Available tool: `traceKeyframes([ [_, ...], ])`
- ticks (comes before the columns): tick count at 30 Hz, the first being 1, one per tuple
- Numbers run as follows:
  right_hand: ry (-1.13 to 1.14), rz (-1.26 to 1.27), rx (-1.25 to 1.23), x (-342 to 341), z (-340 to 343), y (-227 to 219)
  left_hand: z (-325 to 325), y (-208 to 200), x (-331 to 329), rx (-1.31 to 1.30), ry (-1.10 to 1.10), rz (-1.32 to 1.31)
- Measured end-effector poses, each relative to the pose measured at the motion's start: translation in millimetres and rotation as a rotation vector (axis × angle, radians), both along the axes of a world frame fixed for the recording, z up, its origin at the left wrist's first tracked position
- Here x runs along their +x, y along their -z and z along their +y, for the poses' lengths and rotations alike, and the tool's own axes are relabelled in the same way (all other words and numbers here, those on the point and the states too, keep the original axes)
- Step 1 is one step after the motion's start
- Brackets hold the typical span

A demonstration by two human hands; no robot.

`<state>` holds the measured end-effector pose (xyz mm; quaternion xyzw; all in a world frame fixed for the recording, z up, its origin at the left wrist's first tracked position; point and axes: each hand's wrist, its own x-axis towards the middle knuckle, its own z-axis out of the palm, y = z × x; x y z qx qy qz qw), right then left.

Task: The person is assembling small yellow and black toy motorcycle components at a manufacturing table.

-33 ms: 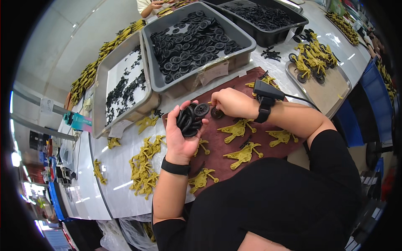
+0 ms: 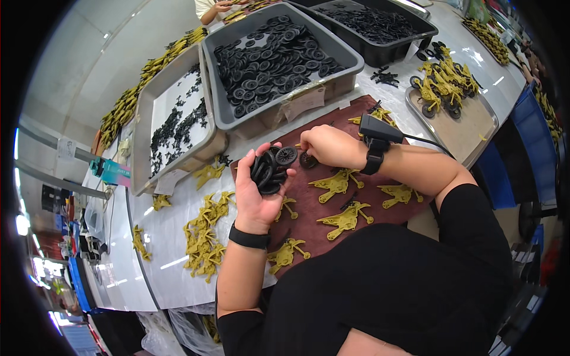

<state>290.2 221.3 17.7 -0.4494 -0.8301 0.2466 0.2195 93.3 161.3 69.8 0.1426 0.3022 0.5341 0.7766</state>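
My left hand (image 2: 259, 202) is turned palm up, its fingers curled around several small black wheels (image 2: 268, 172). A spoked wheel (image 2: 286, 155) rests at the top of that handful, by the fingertips. Just right of it, my right hand (image 2: 329, 145) pinches a single black wheel (image 2: 307, 160) between thumb and fingers, low over the dark red mat (image 2: 309, 222). On the mat near my hands lie yellow plastic motorcycle-like frames (image 2: 346, 220), spread apart, with small black pieces beside some of them.
Beyond my hands stands a grey bin (image 2: 291, 107) of black wheels. Left of it is a tray (image 2: 141, 145) of small black parts; behind right, a black bin (image 2: 380, 56). A metal tray (image 2: 475, 127) holds wheeled yellow frames. Loose yellow pieces (image 2: 205, 237) are heaped at left. Another person's hands (image 2: 222, 7) show far off.
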Motion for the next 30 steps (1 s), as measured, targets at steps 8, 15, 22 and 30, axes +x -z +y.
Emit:
traceKeyframes([
  [8,0.010,0.407,-0.288,-7,1,-23,-4,4,7,-0.008,0.052,0.040],
  [15,0.039,0.523,-0.571,34,4,-38,0,12,24,0.031,0.114,0.095],
  [22,0.165,0.248,-0.253,72,2,-18,1,13,26,-0.019,0.105,0.145],
  [30,0.202,0.147,-0.152,67,-11,-16,-2,11,26,0.009,0.128,0.141],
])
